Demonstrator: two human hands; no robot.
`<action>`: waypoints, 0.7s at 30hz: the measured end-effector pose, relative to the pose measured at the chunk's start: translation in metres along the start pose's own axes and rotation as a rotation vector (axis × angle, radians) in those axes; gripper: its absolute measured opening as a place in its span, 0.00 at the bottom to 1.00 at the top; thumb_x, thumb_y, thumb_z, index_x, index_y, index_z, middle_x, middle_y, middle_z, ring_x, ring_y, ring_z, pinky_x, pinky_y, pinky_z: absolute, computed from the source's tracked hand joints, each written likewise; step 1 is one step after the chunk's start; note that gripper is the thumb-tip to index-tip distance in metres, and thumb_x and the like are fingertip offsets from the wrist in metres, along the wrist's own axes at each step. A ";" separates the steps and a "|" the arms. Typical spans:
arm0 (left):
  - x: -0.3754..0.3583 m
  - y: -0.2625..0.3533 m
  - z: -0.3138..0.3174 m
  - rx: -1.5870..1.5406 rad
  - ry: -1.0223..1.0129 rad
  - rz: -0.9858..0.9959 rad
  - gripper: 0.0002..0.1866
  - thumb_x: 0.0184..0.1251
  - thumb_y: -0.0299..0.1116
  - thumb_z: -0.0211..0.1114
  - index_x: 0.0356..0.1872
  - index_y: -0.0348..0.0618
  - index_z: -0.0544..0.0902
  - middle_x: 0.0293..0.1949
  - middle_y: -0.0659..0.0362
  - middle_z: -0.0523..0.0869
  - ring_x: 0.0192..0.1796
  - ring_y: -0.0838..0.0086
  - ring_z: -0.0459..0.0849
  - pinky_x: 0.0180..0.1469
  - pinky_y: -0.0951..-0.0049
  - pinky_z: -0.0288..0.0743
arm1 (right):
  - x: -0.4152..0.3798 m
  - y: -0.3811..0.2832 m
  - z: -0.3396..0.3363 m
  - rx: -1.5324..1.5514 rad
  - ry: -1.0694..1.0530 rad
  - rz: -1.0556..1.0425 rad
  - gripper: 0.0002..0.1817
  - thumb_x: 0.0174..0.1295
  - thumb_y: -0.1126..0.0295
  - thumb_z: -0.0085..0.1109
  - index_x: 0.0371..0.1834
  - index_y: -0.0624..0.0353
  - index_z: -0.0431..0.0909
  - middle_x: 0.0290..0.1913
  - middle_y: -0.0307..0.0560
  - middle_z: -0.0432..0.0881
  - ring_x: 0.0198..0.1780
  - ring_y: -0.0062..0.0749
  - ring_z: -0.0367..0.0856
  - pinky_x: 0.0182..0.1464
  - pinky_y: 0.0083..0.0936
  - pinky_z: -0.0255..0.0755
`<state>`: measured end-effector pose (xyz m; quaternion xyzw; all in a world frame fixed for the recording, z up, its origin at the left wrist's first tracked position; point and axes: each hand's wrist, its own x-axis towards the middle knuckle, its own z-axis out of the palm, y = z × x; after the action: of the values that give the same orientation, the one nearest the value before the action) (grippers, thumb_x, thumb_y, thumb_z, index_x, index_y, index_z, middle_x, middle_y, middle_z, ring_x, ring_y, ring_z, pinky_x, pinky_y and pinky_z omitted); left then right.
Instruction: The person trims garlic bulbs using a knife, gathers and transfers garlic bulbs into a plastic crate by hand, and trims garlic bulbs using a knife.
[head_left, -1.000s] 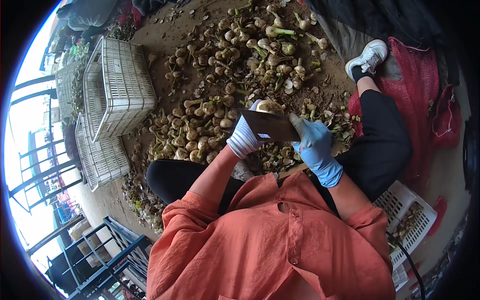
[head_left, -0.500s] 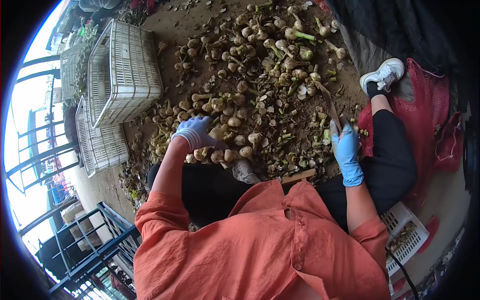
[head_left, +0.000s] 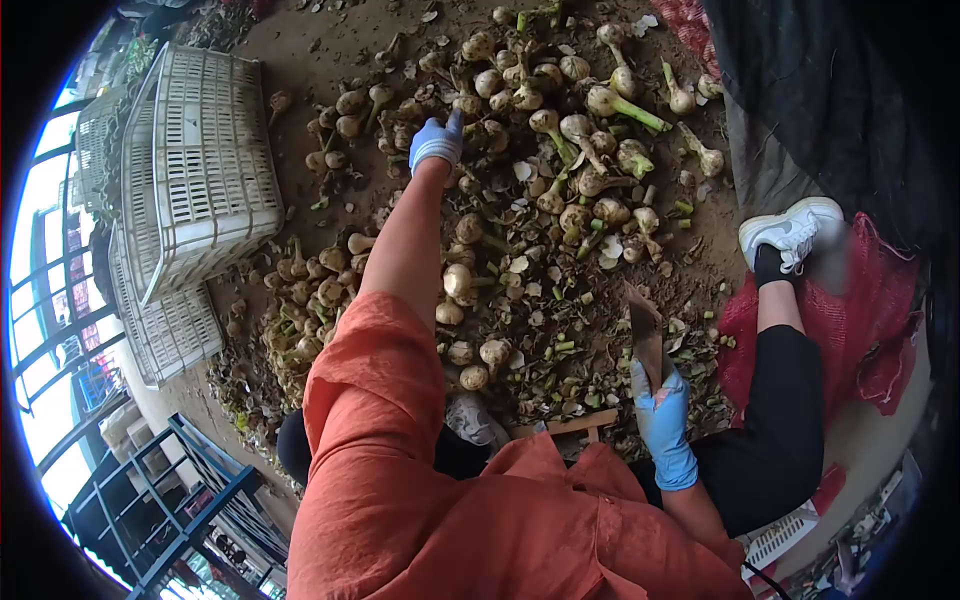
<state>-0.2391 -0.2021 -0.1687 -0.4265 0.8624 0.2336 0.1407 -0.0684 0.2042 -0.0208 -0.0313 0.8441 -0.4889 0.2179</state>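
My left hand (head_left: 437, 143), in a blue glove, reaches far out over the heap at the upper middle. Its fingers touch or hover by dirty bulbs (head_left: 466, 104); whether they grip one is hidden. My right hand (head_left: 660, 412), in a light blue glove, is closed around a flat brown blade (head_left: 645, 335) that points away from me. Garlic-like bulbs with stems (head_left: 575, 130) lie scattered on the soil, some with thick green stalks (head_left: 640, 115). Cut stem pieces and peelings (head_left: 570, 350) lie between my hands.
White plastic crates (head_left: 215, 170) stand at the left. Red mesh bags (head_left: 840, 320) and a dark cloth (head_left: 800, 120) are at the right, near my white shoe (head_left: 795, 232). A wooden piece (head_left: 565, 424) lies before me. Blue metal frames (head_left: 170, 500) stand at lower left.
My left hand has moved from the near bulbs up and away to the farther ones. My right hand, with the blade, has come lower and slightly left in view. The view has shifted.
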 end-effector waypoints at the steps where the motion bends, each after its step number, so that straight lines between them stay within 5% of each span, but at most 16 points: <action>1: 0.004 0.009 0.006 0.003 0.000 -0.096 0.40 0.56 0.64 0.56 0.56 0.36 0.73 0.55 0.43 0.77 0.58 0.52 0.75 0.57 0.58 0.70 | 0.003 -0.002 0.000 -0.008 -0.004 0.009 0.12 0.62 0.71 0.54 0.44 0.69 0.75 0.36 0.54 0.82 0.34 0.39 0.80 0.37 0.28 0.72; 4: 0.043 0.013 0.011 0.081 -0.390 -0.074 0.46 0.47 0.57 0.68 0.62 0.34 0.65 0.55 0.43 0.76 0.58 0.53 0.75 0.58 0.62 0.70 | 0.004 -0.001 0.001 -0.061 -0.049 0.059 0.10 0.62 0.71 0.55 0.41 0.68 0.76 0.33 0.53 0.81 0.32 0.38 0.80 0.35 0.27 0.72; 7: 0.030 -0.010 0.028 -0.018 -0.246 0.194 0.43 0.46 0.49 0.70 0.63 0.40 0.63 0.50 0.44 0.79 0.53 0.56 0.79 0.55 0.64 0.72 | 0.008 -0.016 -0.003 -0.096 -0.109 0.121 0.10 0.61 0.70 0.56 0.39 0.68 0.76 0.31 0.53 0.81 0.29 0.39 0.80 0.33 0.28 0.72; 9: 0.000 -0.019 0.029 -0.239 -0.194 0.367 0.32 0.51 0.31 0.65 0.59 0.52 0.65 0.41 0.48 0.81 0.43 0.61 0.81 0.46 0.66 0.74 | 0.005 -0.015 0.000 -0.072 -0.057 0.061 0.10 0.61 0.69 0.56 0.39 0.68 0.76 0.30 0.53 0.80 0.29 0.39 0.79 0.32 0.28 0.71; 11: -0.035 -0.021 0.030 -0.364 -0.175 0.484 0.31 0.52 0.29 0.63 0.59 0.51 0.63 0.40 0.48 0.81 0.42 0.61 0.81 0.46 0.68 0.74 | 0.000 -0.015 -0.001 -0.049 -0.005 0.000 0.11 0.61 0.69 0.56 0.38 0.67 0.77 0.29 0.53 0.80 0.28 0.40 0.79 0.32 0.29 0.71; 15: -0.141 -0.005 0.016 -0.532 -0.401 0.561 0.32 0.53 0.30 0.65 0.59 0.50 0.59 0.40 0.48 0.79 0.42 0.64 0.81 0.45 0.70 0.76 | -0.009 -0.017 -0.004 -0.051 0.016 -0.045 0.11 0.62 0.66 0.56 0.38 0.65 0.78 0.29 0.55 0.81 0.29 0.45 0.80 0.32 0.29 0.72; 18: -0.251 0.029 -0.024 -0.684 -0.538 0.543 0.38 0.52 0.41 0.72 0.58 0.40 0.59 0.44 0.49 0.78 0.41 0.68 0.80 0.47 0.73 0.76 | -0.013 -0.015 -0.010 -0.087 0.134 -0.132 0.09 0.62 0.66 0.56 0.34 0.61 0.78 0.25 0.53 0.80 0.26 0.42 0.80 0.28 0.27 0.71; 21: -0.304 0.023 -0.019 -0.639 -0.519 0.652 0.36 0.44 0.44 0.77 0.49 0.35 0.68 0.37 0.53 0.81 0.40 0.74 0.80 0.44 0.73 0.76 | -0.020 -0.021 -0.018 -0.193 0.255 -0.294 0.07 0.58 0.68 0.58 0.38 0.56 0.78 0.24 0.50 0.79 0.26 0.44 0.80 0.27 0.30 0.72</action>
<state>-0.0773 0.0039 -0.0118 -0.0858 0.7729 0.6145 0.1325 -0.0612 0.2129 0.0111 -0.1127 0.8940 -0.4325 0.0315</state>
